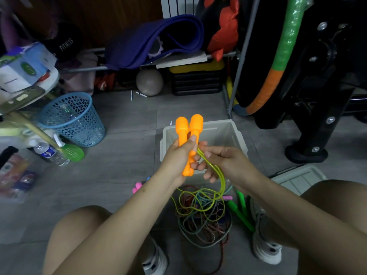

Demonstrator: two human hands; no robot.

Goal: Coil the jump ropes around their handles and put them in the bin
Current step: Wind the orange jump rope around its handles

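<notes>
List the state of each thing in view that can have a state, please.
orange handles: side by side, upright, gripped by the left hand
yellow-green rope: uncoiled, pinched by the right hand
bin: open, lid off
rope pile: tangled on the floor
green handles: lying on the floor

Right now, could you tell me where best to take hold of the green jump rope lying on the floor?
Grip the green handles together around their middles, coming from above with the right hand: they lie side by side on the floor, clear of the tangled rope pile.
</notes>
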